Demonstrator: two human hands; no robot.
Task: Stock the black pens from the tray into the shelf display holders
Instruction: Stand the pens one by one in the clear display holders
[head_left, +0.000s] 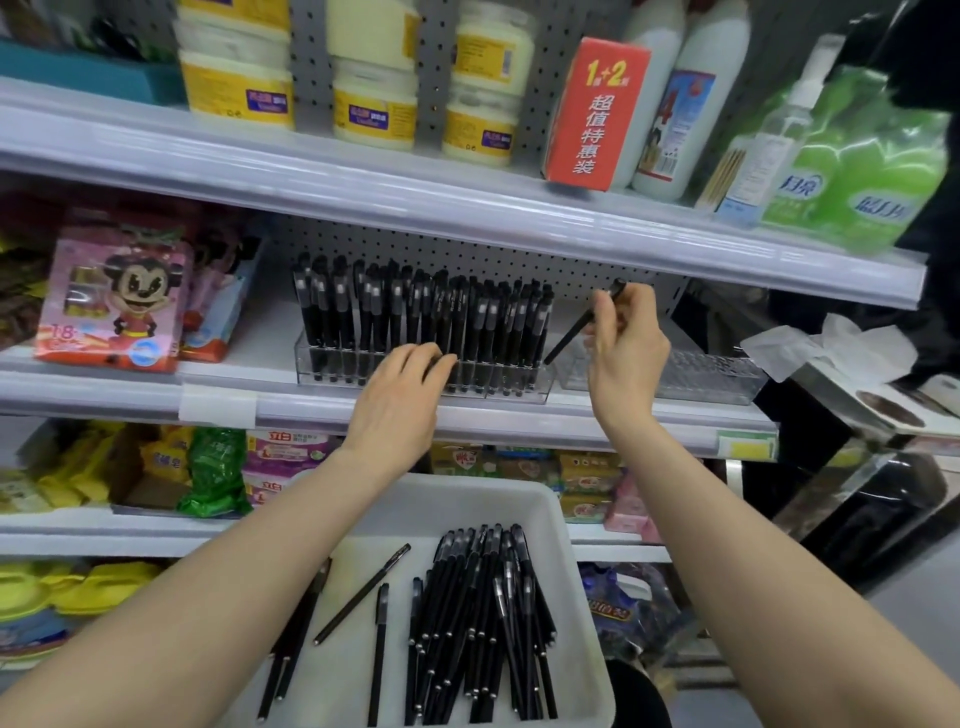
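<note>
A white tray (566, 525) in front of me holds several loose black pens (483, 618). On the middle shelf a clear display holder (332, 366) is packed with upright black pens (415, 306). A second clear holder (711, 376) to its right has no pens in it. My left hand (400, 400) rests against the front of the full holder, fingers touching the pens. My right hand (626, 348) pinches one black pen (584, 322), tilted, tip down, between the two holders.
Toy boxes (111, 296) stand left of the holders. The upper shelf edge (467, 208) hangs just above my right hand, with jars, a red box and bottles on it. Crumpled tissue (836, 345) lies at the right. Packaged goods fill the lower shelf.
</note>
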